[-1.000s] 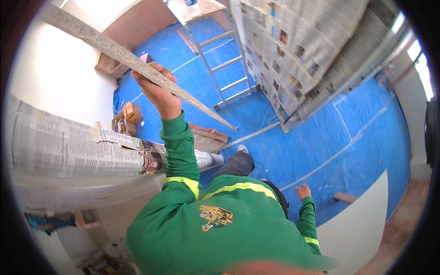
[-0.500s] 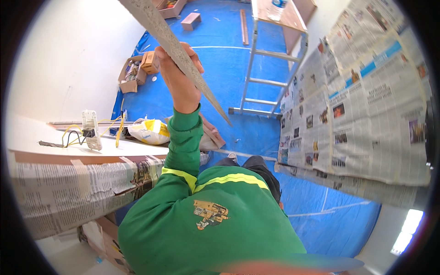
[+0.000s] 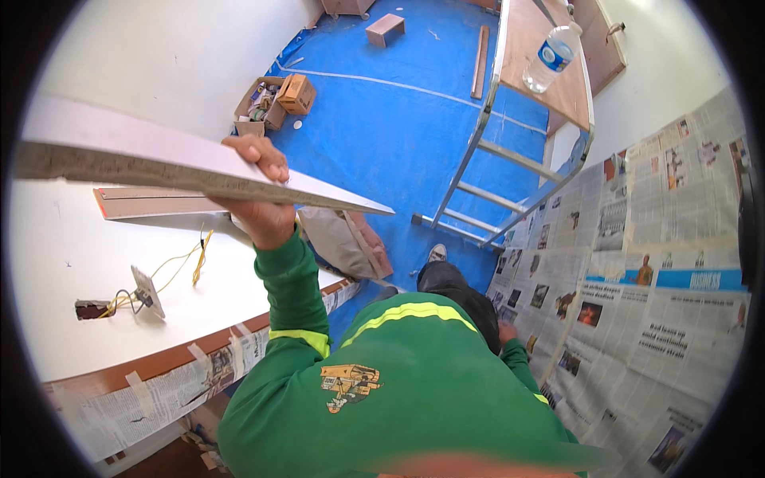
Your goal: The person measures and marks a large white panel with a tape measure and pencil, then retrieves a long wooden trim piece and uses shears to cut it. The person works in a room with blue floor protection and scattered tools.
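Observation:
My left hand (image 3: 259, 191) is raised and wrapped round a long plasterboard-like board (image 3: 119, 155) with a white face and a rough grey edge. The board runs from the left rim to a narrow tip in front of me. Past the hand lies a beige sack (image 3: 331, 235). Below the board, a white electrical plate (image 3: 147, 291) hangs on yellow and black wires beside a hole (image 3: 95, 309) in the white surface. My right hand (image 3: 507, 331) is low at my hip, near the newspaper-covered surface (image 3: 613, 319); its fingers are too small to read.
A folding ladder (image 3: 510, 163) stands ahead right, with a plastic bottle (image 3: 550, 60) on the wooden board (image 3: 570, 103) at its top. Cardboard boxes (image 3: 297, 94) and a small wooden box (image 3: 386, 30) rest on blue sheeting (image 3: 358, 119). Newspaper (image 3: 171, 390) is taped along the left ledge.
The board has swung from pointing up and away to lying across the left side, still in my left hand. My view has shifted; my right hand now shows at my hip.

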### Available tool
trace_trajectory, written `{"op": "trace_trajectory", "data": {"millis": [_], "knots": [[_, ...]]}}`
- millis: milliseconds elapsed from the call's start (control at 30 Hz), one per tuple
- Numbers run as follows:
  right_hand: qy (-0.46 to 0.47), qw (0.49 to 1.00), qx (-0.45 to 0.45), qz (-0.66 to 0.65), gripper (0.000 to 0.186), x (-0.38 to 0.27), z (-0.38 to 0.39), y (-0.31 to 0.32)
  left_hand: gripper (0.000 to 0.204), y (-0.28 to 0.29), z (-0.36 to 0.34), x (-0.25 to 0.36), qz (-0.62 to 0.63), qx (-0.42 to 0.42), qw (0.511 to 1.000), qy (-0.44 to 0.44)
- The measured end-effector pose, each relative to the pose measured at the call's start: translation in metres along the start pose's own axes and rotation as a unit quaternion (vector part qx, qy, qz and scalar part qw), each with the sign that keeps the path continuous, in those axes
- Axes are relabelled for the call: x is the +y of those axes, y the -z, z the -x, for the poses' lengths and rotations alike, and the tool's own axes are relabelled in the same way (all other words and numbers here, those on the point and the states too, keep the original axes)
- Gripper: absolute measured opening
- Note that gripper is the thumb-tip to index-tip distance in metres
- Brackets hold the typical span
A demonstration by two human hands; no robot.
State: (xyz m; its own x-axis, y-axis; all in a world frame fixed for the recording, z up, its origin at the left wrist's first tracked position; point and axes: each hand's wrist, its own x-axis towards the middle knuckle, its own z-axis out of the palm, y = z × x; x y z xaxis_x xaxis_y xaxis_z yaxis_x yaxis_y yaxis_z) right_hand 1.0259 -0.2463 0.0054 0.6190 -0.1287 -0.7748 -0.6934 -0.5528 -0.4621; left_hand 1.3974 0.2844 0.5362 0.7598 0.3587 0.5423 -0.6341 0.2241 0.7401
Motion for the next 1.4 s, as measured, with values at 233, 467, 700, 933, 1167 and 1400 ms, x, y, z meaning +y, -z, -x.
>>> {"op": "trace_trajectory", "data": {"millis": [233,467,700,933,1167,1400], "knots": [[-0.035,0.957,0.038,-0.286,0.044,-0.147,-0.075,0.15,0.063,-0.018,-0.007,-0.02,-0.024,0.015,1.0,-0.009],[-0.078,0.978,0.048,-0.189,0.05,-0.154,-0.052,0.136,0.054,-0.011,0.024,-0.002,0.02,0.061,0.997,0.046],[0.011,0.978,0.007,-0.21,0.046,-0.13,0.017,0.061,0.04,-0.002,0.092,0.031,0.152,0.018,0.981,0.121],[0.091,0.988,-0.051,-0.114,0.045,-0.185,0.032,0.038,0.055,-0.005,0.186,0.121,0.022,-0.067,0.991,0.116],[0.185,0.969,-0.163,0.012,0.046,-0.249,0.007,0.011,0.058,0.012,0.275,0.192,-0.034,0.072,0.996,0.048],[0.198,0.95,-0.228,0.084,0.045,-0.243,0.012,-0.061,0.095,0.07,0.358,0.299,0.005,0.04,0.998,0.045]]}}
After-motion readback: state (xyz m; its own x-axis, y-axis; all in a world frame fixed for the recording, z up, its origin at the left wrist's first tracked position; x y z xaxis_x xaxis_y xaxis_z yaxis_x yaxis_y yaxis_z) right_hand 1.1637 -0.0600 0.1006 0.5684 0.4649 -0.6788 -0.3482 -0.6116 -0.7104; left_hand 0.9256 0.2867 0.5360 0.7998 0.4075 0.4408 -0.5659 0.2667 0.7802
